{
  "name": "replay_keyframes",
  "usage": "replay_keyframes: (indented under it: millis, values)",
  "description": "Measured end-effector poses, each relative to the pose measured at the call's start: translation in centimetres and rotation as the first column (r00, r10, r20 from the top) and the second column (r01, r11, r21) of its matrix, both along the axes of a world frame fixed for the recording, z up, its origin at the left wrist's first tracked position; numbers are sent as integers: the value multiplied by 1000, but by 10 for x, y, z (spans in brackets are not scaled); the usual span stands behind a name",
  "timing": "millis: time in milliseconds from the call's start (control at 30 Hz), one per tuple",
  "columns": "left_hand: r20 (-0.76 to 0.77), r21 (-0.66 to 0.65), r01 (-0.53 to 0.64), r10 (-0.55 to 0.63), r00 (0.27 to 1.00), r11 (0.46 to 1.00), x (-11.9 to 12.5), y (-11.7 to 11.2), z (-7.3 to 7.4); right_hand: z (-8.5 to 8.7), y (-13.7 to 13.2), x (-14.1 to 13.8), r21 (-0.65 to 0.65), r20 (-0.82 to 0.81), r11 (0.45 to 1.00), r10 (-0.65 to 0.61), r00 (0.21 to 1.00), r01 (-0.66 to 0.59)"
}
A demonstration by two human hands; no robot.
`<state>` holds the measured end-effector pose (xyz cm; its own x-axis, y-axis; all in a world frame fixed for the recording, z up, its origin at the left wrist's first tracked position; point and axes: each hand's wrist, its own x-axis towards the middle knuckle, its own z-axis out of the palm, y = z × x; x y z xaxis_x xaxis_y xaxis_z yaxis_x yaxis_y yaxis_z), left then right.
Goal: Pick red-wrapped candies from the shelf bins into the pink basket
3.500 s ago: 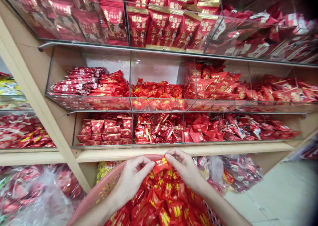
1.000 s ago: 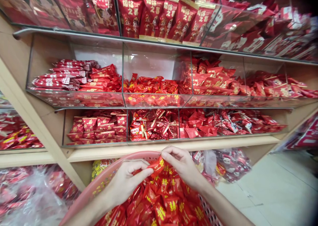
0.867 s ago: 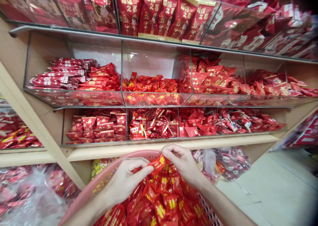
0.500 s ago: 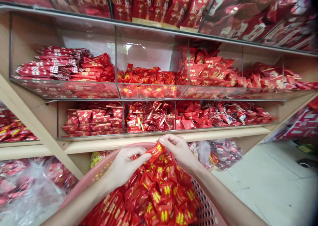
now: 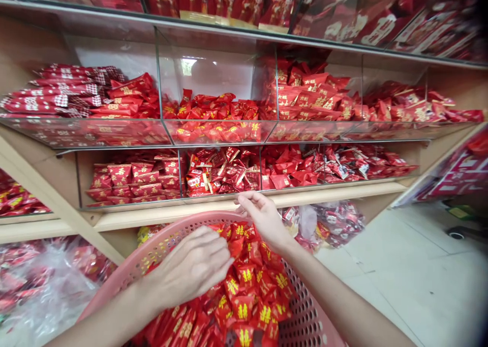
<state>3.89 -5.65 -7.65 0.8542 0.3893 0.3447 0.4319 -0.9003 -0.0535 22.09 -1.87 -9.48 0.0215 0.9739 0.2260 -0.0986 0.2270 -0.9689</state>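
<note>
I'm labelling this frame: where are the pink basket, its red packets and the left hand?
Pink basket (image 5: 307, 316), head view: perforated wall.
Red packets (image 5: 243, 311), head view: one packet's front.
Left hand (image 5: 198, 265), head view: back.

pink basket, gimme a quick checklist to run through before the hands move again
1. Pink basket below both hands: ok, its mouth faces up.
2. Red packets inside the rim: ok, none seen spilling over in the part in view.
3. Left hand free of any packet: cannot tell, its fingertips are hidden; it is over the packets.
4. Packet visible at the right hand's fingertips: not ok, none shows there.
5. Basket's far rim clear of the wooden shelf edge: cannot tell, they meet in the view but contact is unclear.
</note>
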Motion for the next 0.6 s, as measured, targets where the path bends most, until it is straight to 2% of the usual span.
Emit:
replay_keyframes:
  millis: [100,333,600]
  values:
    - [-111,79,24,-15,994,997,2,-11,-5,-3,0,0,-4,-1,1000,-6,1000,6]
    - [-310,169,19,35,950,986,11,-32,-35,-6,-1,-1,-17,-7,1000,-12,1000,12]
    - [-351,182,45,22,936,982,24,-29,-46,-2,-2,-2,-15,-16,1000,1,1000,-2]
